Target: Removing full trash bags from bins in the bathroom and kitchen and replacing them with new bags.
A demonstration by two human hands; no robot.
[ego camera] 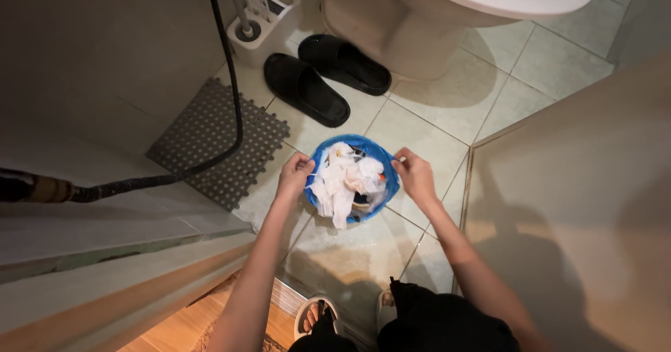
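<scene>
Round blue-lined bin (353,178) stood upright on tiled floor (433,107), mouth up, no long axis; left hand (293,174) and right hand (414,175) pinched liner rim at opposite sides, grip clenched.

Both arms reach down, left hand (294,172) & right hand (414,174) pinching (fingers curled).

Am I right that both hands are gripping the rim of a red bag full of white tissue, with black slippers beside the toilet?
Not quite: the bag is blue, not red, as the head view shows. The left hand and right hand do grip its rim, white tissue fills it, and black slippers lie beside the toilet.
</scene>
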